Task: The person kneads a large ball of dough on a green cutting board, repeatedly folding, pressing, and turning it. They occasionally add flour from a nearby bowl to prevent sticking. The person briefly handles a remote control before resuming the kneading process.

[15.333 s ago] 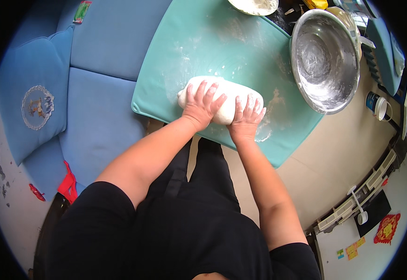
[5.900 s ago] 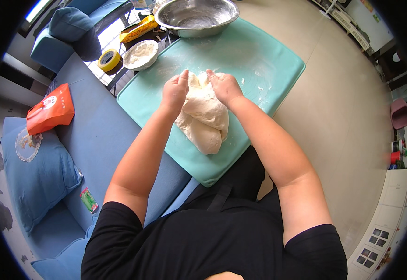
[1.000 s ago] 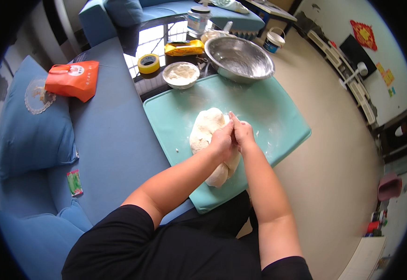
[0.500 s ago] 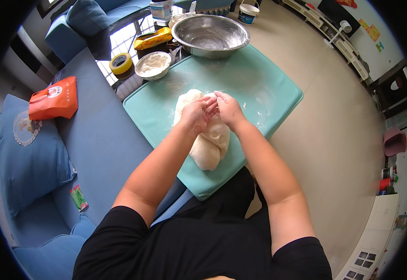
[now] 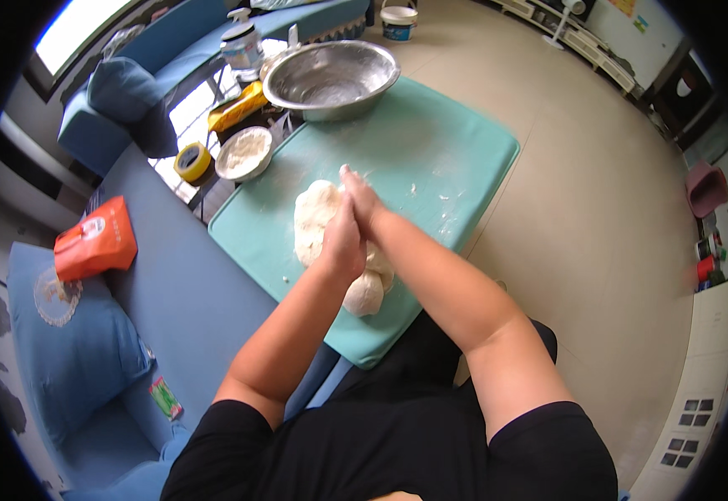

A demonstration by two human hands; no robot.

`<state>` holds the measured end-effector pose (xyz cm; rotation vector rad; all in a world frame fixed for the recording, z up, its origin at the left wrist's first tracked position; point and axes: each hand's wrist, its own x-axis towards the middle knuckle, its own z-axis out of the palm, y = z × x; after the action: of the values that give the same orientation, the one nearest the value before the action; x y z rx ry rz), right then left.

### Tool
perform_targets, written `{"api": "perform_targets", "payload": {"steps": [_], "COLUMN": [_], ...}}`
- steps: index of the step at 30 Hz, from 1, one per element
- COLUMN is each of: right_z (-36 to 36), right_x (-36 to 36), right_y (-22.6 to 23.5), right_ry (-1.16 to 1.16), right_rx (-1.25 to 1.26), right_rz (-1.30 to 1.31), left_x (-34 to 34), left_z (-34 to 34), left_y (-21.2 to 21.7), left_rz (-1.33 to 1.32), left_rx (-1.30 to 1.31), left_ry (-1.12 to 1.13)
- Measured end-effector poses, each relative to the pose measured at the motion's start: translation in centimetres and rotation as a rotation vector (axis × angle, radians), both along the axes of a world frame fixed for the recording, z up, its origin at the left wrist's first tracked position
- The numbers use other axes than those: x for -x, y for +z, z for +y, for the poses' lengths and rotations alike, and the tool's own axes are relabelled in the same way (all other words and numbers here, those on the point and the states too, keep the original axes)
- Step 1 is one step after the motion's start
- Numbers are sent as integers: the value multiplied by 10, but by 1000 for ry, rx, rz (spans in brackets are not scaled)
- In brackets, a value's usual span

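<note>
A long, pale piece of dough point(image 5: 314, 219) lies on the green board point(image 5: 431, 150), with a rounded lump at its near end. Directly above it my two hands meet palm to palm. My right hand point(image 5: 364, 203) has its fingers stretched out flat, pointing away from me. My left hand point(image 5: 344, 237) presses against it from the left, its fingers straight and partly covered by the right hand. Neither hand grips the dough, and whether they touch it is hard to tell. Part of the dough is hidden under my hands and wrists.
Beyond the board's far left edge sit a steel basin point(image 5: 330, 79), a bowl of flour point(image 5: 245, 153), a yellow packet point(image 5: 238, 107) and a roll of yellow tape point(image 5: 192, 162). A blue sofa point(image 5: 188, 242) runs along the left, with an orange bag point(image 5: 96, 240).
My hands were cupped with fingertips meeting over the dough; now the palms are pressed together. The whole view has shifted, with the board and basin lying farther left in it.
</note>
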<state>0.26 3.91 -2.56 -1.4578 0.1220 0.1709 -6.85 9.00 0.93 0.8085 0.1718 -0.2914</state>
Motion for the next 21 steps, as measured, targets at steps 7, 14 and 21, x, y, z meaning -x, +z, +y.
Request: {"api": "perform_targets", "payload": {"steps": [7, 14, 21], "right_z": [9, 12, -12], "right_x": [49, 50, 6], "right_y": [44, 63, -1], "right_ry": [172, 192, 309], "right_rx": [-214, -274, 803], "right_rz": [45, 43, -58], "left_x": [-38, -36, -11], "left_z": [16, 23, 13], "left_y": [-18, -32, -9], "left_rz": [-32, -171, -369], "left_rx": [43, -38, -474], "left_ry": [210, 125, 139]}}
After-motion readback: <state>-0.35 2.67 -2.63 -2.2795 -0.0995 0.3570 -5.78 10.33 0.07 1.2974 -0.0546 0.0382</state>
